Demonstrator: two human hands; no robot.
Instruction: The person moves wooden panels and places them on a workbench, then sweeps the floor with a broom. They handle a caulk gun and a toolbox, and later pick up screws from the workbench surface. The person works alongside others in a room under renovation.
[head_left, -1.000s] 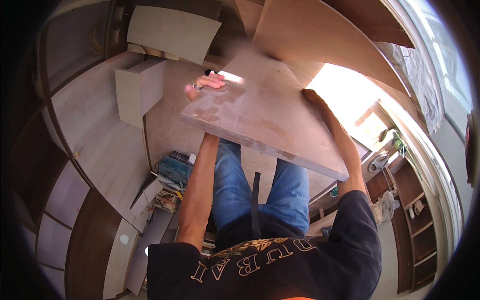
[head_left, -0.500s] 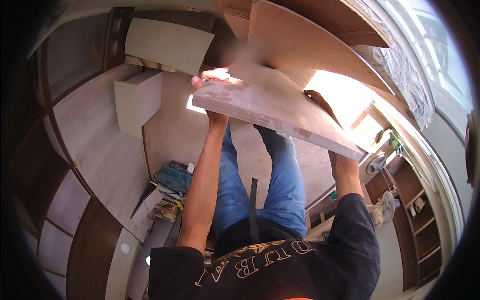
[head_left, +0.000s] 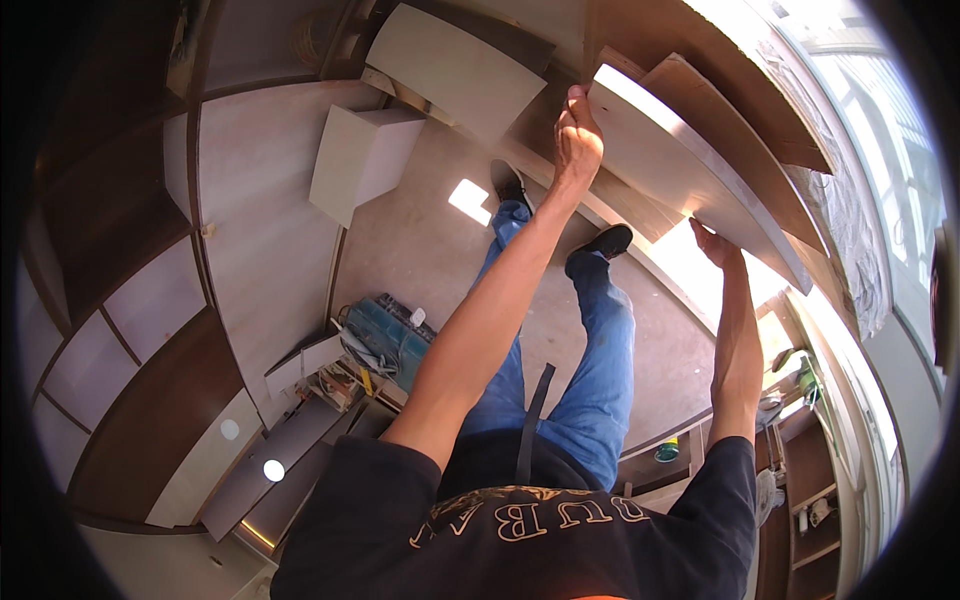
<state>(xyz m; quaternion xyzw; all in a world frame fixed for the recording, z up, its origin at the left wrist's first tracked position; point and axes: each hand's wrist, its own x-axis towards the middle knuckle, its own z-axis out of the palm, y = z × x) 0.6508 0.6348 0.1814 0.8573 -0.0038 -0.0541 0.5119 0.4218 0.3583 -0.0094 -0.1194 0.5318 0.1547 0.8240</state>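
Observation:
A thick, pale wooden board is raised at the upper right in front of a stack of brown boards, tilted up on edge. At its left end, my left hand has its fingers closed around the edge, partly hidden behind the board. My right hand holds the board from its near lower side, fingers pressed to it. Both arms are stretched out forward.
Brown boards lean behind, beside plastic-wrapped material and the window. A white box-shaped cabinet and pale panel stand at left. A teal power tool sits near my left leg, and shelving lines the right.
The board has moved from in front of me to the upper right, turning up on edge near the leaning boards. My arms have reached farther out with it.

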